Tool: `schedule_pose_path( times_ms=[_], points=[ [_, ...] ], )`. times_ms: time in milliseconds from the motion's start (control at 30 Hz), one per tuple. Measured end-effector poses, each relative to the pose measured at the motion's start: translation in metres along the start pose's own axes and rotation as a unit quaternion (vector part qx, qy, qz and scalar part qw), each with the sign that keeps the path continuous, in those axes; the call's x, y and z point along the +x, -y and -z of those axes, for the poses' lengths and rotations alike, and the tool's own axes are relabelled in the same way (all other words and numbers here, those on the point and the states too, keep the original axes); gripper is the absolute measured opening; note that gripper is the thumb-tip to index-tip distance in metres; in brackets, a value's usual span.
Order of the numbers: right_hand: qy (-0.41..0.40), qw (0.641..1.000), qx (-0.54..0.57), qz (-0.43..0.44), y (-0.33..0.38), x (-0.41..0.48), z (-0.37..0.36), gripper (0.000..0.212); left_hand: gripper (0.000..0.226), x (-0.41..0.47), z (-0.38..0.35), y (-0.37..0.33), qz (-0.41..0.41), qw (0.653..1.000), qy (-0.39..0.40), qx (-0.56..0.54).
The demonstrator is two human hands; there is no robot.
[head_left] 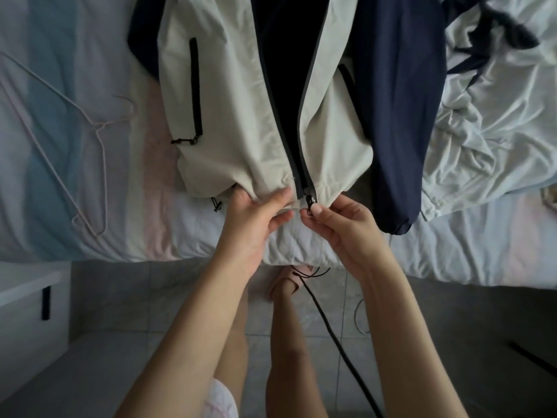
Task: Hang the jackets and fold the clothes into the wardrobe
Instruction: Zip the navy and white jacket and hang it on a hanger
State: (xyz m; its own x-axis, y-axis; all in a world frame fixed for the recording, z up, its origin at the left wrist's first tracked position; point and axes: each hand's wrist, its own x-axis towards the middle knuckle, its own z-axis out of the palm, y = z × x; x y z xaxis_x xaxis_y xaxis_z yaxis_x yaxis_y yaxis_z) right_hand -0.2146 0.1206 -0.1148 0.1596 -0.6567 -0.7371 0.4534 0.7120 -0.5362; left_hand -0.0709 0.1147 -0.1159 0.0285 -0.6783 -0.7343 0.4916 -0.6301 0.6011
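Zipping jacket (pixel 241 116) on bed (pixel 90 230). Left hand (pixel 256 215) grips hem; right hand (pixel 334 218) pinches zipper pull (pixel 310 202). Next: seat pin, pull up; hanger (pixel 90 140) left of jacket.

bed (pixel 99 164) | on it: jacket (pixel 229 116), hanger (pixel 90 152), crumpled clothes (pixel 488 122)

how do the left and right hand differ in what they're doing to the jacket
The left hand grips a fold of the cream hem of the jacket with several fingers; the right hand pinches the small dark zipper pull with thumb and fingertip. The left hand sits left of the open zipper; the right hand sits at its foot. Both work at the bottom hem.
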Motion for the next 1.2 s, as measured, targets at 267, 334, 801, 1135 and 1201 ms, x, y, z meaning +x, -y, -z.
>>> schedule_pose_path(
  times_ms=[267,334,801,1135,1201],
  points=[
    [0.005,0.999,0.041,0.015,-0.007,-0.003,-0.008,0.022,0.029,-0.003,0.001,0.000,-0.062,0.998,-0.015,0.017],
    [0.002,0.998,0.054,0.016,-0.008,-0.003,-0.011,0.023,0.025,-0.003,0.000,0.001,-0.070,0.997,-0.026,0.024],
    [-0.013,0.997,0.066,0.035,-0.007,-0.004,-0.014,0.023,0.047,-0.002,-0.007,0.002,-0.086,0.994,-0.047,0.039],
    [-0.070,0.987,-0.132,0.059,-0.005,-0.002,-0.010,0.007,0.036,-0.001,-0.003,-0.009,-0.147,0.973,-0.043,0.171],
    [-0.073,0.985,-0.141,0.060,-0.003,-0.001,-0.009,0.005,0.034,-0.002,-0.005,-0.011,-0.147,0.972,-0.042,0.177]
  ],
)
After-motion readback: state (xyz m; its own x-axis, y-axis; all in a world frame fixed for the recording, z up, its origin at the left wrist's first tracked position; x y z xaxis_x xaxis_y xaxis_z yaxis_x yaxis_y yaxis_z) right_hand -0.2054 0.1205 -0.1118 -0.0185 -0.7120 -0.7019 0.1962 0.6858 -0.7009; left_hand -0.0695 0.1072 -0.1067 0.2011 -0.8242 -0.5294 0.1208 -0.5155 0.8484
